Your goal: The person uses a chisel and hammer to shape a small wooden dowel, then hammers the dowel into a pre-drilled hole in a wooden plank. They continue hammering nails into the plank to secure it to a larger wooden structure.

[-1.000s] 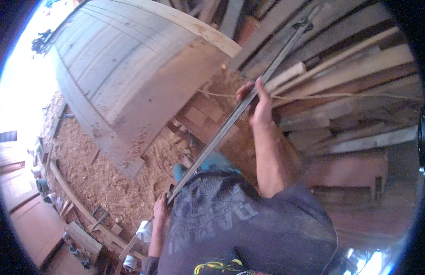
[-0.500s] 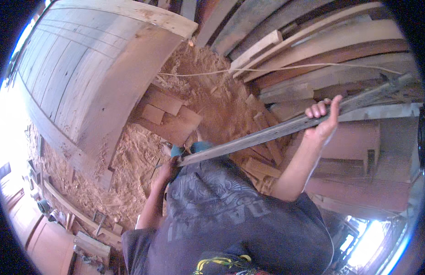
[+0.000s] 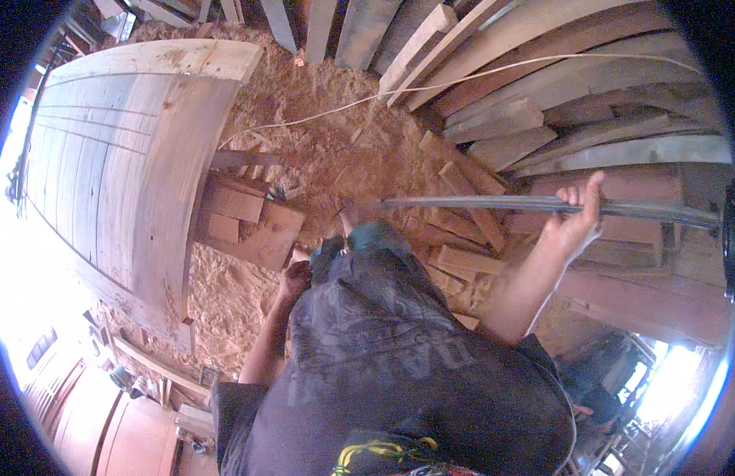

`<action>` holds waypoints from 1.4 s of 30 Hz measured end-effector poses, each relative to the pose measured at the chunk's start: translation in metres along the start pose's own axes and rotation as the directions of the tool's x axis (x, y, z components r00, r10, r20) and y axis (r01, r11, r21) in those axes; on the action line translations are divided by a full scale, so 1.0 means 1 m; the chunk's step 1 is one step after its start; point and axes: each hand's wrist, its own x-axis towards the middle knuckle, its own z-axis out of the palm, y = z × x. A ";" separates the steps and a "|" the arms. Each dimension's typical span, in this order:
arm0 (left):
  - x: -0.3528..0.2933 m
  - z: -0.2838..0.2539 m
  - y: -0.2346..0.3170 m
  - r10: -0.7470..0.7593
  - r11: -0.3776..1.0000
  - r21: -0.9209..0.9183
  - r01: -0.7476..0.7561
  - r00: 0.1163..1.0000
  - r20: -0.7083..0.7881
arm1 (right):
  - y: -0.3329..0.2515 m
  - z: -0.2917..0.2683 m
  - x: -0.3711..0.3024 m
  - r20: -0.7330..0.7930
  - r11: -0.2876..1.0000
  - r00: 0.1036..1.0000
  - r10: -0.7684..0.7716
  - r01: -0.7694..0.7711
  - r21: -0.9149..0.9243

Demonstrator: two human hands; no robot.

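Observation:
A long, narrow dark wooden strip [image 3: 478,202] runs nearly level from in front of my body to the right edge of the view. Around its middle my right hand [image 3: 577,208] is closed, with the thumb pointing up. The strip's left end hangs above the sawdust, apart from my other hand. Close to my waist on the left, my left hand [image 3: 296,279] is curled and in shadow. What lies inside its fingers, if anything, is hidden.
A large wooden panel of joined boards [image 3: 125,174] lies on the left. Flat board pieces [image 3: 268,234] rest on the sawdust-covered floor [image 3: 320,119]. Stacked planks [image 3: 534,71] fill the far right, with a pale cord [image 3: 343,111] across them. Short offcuts [image 3: 466,260] lie near my right forearm.
My left hand has come away from the strip's end. The strip has swung from a slant to nearly level and shifted right, still in my right hand. The view has turned somewhat.

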 end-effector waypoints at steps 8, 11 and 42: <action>-0.015 -0.023 -0.053 -0.298 0.933 -0.270 0.236 0.929 -0.219 | 0.103 0.023 0.027 -0.269 0.991 0.962 0.052 -0.082 -0.101; -0.012 -0.025 -0.041 -0.360 0.912 -0.309 0.269 0.886 -0.291 | 0.143 0.021 0.041 -0.254 0.986 0.963 0.089 -0.121 -0.113; -0.061 0.038 -0.018 -0.468 0.655 -0.749 -0.101 0.724 -0.507 | 0.513 -0.041 0.001 0.499 0.532 0.202 0.843 -0.170 -0.830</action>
